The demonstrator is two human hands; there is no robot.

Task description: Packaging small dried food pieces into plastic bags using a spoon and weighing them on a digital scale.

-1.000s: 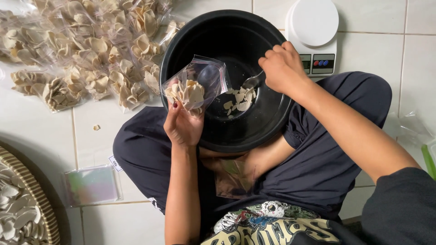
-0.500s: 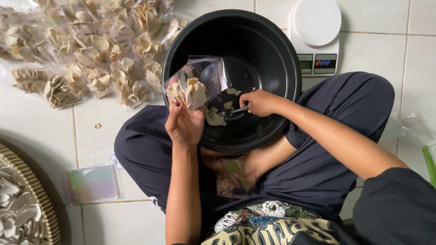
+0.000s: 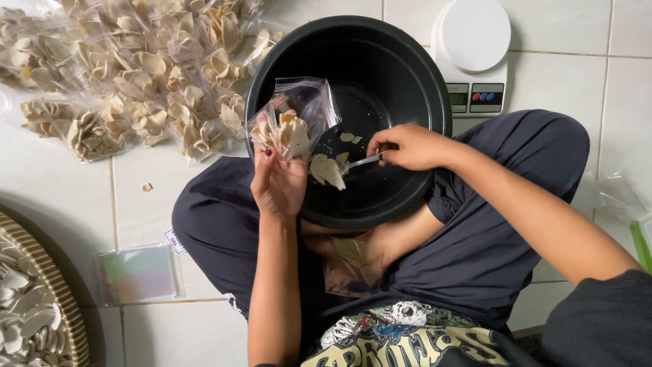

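Seated on a tiled floor, a person fills a clear bag (image 3: 293,126) at center frame: left hand (image 3: 277,185) fingers clamped on it, right hand (image 3: 406,146) fingers closed on a spoon (image 3: 353,163) carrying crackers (image 3: 326,170) just below the bag's mouth, over a black basin (image 3: 407,81). Tipping them in likely follows.

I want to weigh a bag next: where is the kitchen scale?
In the head view the white kitchen scale sits on the tiled floor at the upper right, just beyond the rim of the black basin.
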